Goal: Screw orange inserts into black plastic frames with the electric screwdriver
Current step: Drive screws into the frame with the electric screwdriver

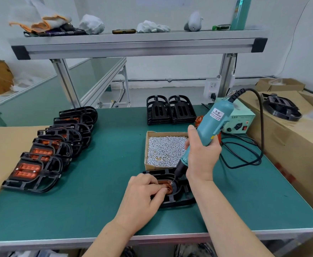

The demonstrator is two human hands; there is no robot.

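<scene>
Our right hand [202, 156] grips the screwdriver [212, 125], our left hand [142, 194] pinches the orange insert [165, 186]. Behind: one screw box [165, 151], two far-edge frame stacks [170, 113].

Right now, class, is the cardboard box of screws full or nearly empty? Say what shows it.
Well stocked: silver screws cover nearly the whole floor of the open cardboard box; how deep they lie, cannot tell.

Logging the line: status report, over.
Right hand grips screwdriver, tip at orange insert. Left hand pinches it in black frame. Screw box behind, clear of work.
</scene>
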